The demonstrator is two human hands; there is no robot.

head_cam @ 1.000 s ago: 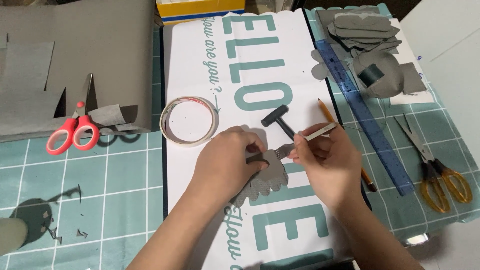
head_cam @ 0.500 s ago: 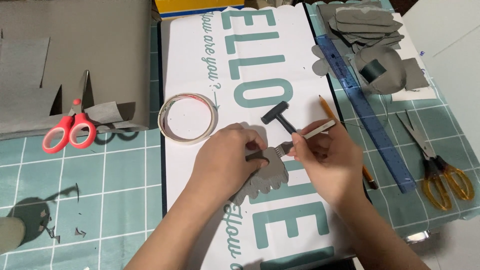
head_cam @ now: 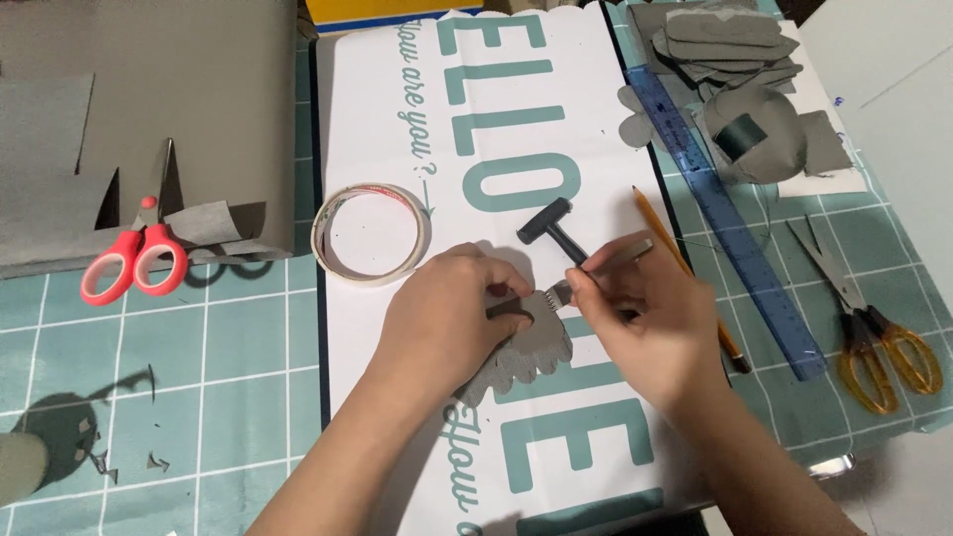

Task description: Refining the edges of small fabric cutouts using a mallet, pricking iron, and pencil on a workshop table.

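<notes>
Pressing the grey piece (head_cam: 521,347) flat on the white sheet (head_cam: 397,328) with our left hand (head_cam: 447,318), we hold a pronged chisel (head_cam: 606,268) in the closed right hand (head_cam: 645,318); the hammer (head_cam: 556,230) lies unused, so punching seems barely begun.

The table (head_cam: 238,328) is covered by a teal cutting mat with a white grid. At its centre lies a large white printed sheet (head_cam: 596,119) with teal lettering, running from twelve to six o'clock. On that sheet, toward ten o'clock of its middle, sits a roll of tape (head_cam: 371,234). At ten o'clock lies grey card (head_cam: 149,99), with red-handled scissors (head_cam: 134,260) at its lower edge. A blue ruler (head_cam: 730,223) slants from one toward four o'clock, a pencil (head_cam: 685,273) just beside it. Yellow-handled scissors (head_cam: 874,328) lie at three o'clock, and grey cutouts (head_cam: 735,60) pile at one o'clock. Small grey scraps (head_cam: 99,457) lie at eight o'clock.
</notes>
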